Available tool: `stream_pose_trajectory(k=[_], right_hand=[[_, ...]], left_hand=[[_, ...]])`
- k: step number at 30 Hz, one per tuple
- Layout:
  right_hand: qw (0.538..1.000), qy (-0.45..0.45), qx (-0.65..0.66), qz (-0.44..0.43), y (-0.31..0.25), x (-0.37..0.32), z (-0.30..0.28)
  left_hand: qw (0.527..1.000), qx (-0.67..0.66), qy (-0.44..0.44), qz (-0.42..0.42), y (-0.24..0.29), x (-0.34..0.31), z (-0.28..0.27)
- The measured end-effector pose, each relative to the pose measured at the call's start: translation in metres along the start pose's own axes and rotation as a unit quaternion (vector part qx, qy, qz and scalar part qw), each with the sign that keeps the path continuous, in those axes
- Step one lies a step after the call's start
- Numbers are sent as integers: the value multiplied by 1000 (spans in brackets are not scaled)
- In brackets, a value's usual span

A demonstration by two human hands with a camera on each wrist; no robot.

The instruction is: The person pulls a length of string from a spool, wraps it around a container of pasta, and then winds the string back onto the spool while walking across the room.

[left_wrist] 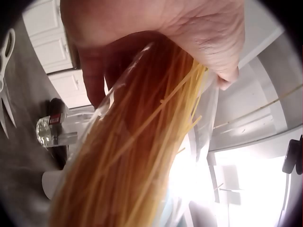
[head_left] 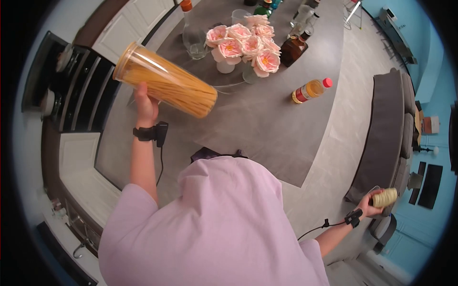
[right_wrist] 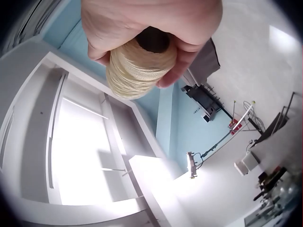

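Note:
My left hand (head_left: 147,108) grips a clear canister of spaghetti (head_left: 167,81), held tilted above the left part of the grey table. In the left wrist view the fingers and thumb wrap the canister's wall, with the dry spaghetti strands (left_wrist: 137,127) showing through it. Far out to the right, beyond the table edge, my right hand (head_left: 366,206) holds a spool of cream twine (head_left: 384,198). Seen from the right wrist, fingers and thumb curl round the spool, whose dark hollow core (right_wrist: 154,39) faces the camera.
Pink roses (head_left: 250,43) stand on the grey table (head_left: 257,128), near a glass carafe (head_left: 193,40) and a brown bottle (head_left: 294,49). Closer to the right edge is a red-capped bottle (head_left: 312,90). Scissors (left_wrist: 5,71) show in the left wrist view. A grey sofa (head_left: 377,138) lies beyond.

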State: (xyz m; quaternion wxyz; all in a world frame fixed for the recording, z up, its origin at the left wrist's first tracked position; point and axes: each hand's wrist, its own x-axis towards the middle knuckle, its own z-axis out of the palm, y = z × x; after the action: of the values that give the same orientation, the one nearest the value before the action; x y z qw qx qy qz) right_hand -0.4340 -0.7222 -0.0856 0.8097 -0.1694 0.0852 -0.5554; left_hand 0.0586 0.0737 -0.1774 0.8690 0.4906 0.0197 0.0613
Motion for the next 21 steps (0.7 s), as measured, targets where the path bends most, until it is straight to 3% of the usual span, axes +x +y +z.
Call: stream_pose_trajectory(k=[2, 3, 4, 5, 9, 12, 14, 16, 18, 21], right_hand=[[993, 34, -26, -110, -46, 12, -8], [991, 22, -25, -132, -76, 15, -12], [980, 63, -50, -184, -104, 19, -8], [975, 45, -71, -206, -137, 25, -15], [944, 37, -122, -304, -171, 0, 25], [926, -6, -276, -259, -138, -23, 55], [913, -8, -353, -204, -77, -47, 82], [924, -73, -371, -61, -36, -58, 88], [901, -54, -431, 8, 16, -68, 108], [905, -75, -411, 75, 69, -78, 134]], left_hand=[[980, 160, 17, 121, 18, 1, 6], [978, 166, 19, 123, 29, 0, 7], [959, 237, -9, 155, 41, -2, 9], [934, 303, -40, 185, 49, -1, 12], [923, 327, -42, 198, 53, -5, 18], [931, 309, -43, 189, 40, -16, 24], [940, 303, -69, 139, 24, -27, 31], [943, 304, -85, 111, 7, -36, 48], [942, 308, -101, 87, -9, -40, 65], [922, 357, -114, 103, -30, -41, 83]])
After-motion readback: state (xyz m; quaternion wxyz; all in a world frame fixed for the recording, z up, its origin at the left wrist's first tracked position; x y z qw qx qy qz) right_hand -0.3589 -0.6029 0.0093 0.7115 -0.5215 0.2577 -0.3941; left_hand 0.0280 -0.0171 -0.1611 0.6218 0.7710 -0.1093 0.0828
